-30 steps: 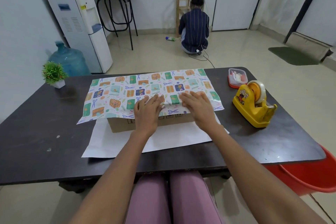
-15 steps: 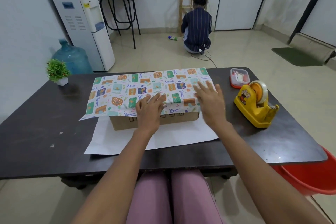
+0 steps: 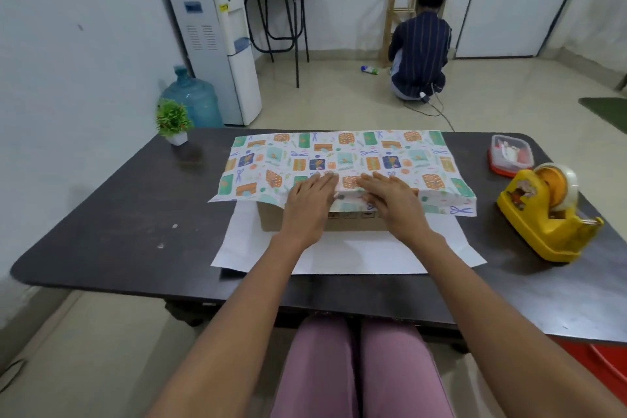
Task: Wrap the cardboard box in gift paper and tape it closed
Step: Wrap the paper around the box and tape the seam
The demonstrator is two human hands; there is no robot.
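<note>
A cardboard box (image 3: 271,222) lies on the dark table (image 3: 118,214), its near side showing brown. Patterned gift paper (image 3: 339,154) is folded over the box top from the far side, and its white underside (image 3: 356,253) spreads on the table toward me. My left hand (image 3: 307,204) and my right hand (image 3: 393,202) both press flat on the paper's edge at the box's near top edge, fingers straight and side by side. A yellow tape dispenser (image 3: 543,214) stands on the table to the right.
A small potted plant (image 3: 172,120) stands at the table's far left. A red-lidded plastic container (image 3: 510,156) sits behind the dispenser. A person (image 3: 420,51) crouches on the floor beyond the table. A water dispenser (image 3: 217,41) and a blue bottle (image 3: 193,98) stand at the left wall.
My right hand, which had reached out to the right over the paper, has come back beside my left hand. The paper's right end now droops over the box's right end.
</note>
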